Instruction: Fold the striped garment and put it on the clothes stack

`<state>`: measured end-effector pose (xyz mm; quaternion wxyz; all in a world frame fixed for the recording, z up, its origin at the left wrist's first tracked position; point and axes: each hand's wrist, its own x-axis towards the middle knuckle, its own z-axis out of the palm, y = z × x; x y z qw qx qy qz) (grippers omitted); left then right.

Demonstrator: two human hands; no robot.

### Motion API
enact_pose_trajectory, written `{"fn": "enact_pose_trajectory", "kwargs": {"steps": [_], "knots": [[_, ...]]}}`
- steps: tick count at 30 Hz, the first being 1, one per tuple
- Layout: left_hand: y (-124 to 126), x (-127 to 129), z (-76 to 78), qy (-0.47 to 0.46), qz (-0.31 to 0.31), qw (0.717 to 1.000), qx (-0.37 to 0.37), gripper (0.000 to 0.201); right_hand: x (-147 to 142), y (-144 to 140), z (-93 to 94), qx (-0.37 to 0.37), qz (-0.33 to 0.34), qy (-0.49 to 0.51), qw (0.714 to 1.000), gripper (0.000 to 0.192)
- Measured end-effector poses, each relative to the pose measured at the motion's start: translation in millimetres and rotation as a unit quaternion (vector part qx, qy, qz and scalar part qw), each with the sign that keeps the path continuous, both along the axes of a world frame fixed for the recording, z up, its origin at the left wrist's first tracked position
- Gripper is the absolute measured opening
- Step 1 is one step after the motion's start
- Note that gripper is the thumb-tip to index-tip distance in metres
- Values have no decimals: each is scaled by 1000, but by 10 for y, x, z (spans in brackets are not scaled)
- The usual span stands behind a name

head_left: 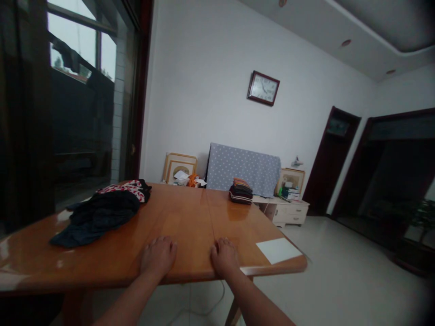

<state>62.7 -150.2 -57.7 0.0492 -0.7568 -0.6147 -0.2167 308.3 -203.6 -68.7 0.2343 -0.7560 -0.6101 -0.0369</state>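
Observation:
My left hand (159, 255) rests palm down on the wooden table (190, 213), near its front edge. My right hand (224, 257) lies palm down at the same edge, a short way to the right. Both hands look loosely open, fingers slightly bent, and nothing shows in either. Left of my left hand is a loose heap of dark clothes (102, 215) with a red and white patterned piece (131, 188) on it. A stack of folded clothes (241, 191) stands at the table's far right side. Right of my right hand lies a white sheet (278, 250).
Behind the table, a grey-blue dotted cloth (243, 167) covers a wide object by the wall. A low white cabinet (290, 213) and framed pictures (180, 167) stand there too. A clock (263, 88) hangs above. A large window (81, 113) is at left; a cable (204, 313) crosses the floor.

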Motion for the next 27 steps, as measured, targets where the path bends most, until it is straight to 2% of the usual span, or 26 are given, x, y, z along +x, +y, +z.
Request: {"fn": "enact_pose_trajectory", "kwargs": {"steps": [15,27], "knots": [[52,-13,-47,2,-8,1000,10,38,-30,-17,32,16,-3,-4,1000,37],[0,-2,2,-13,-11,1000,-11,41,-23,-14,29,18,-4,-4,1000,35]]}}
